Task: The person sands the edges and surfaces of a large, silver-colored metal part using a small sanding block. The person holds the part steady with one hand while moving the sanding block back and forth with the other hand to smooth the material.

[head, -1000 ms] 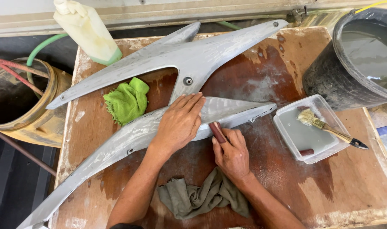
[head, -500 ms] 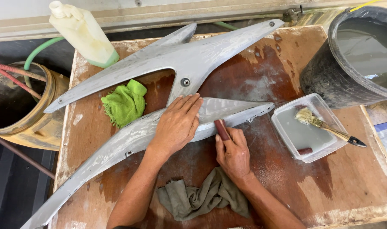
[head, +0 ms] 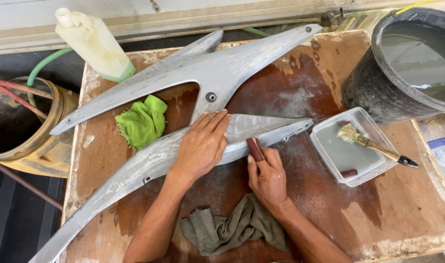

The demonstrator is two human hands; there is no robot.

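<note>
Long grey panel (head: 134,170) slanting lower-left to upper-right, left hand (head: 200,146) flat on it, right hand (head: 267,176) grip holding sanding block (head: 254,149)

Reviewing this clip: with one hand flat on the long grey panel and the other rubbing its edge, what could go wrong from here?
The grey panel overhangs the table's near-left corner; only the left hand pins it, so it might pivot or slip on the wet wood.

The right hand works the small brown piece at the panel's thin edge; fingers could scrape it.

The tray with the brush sits close by and could be knocked.
</note>
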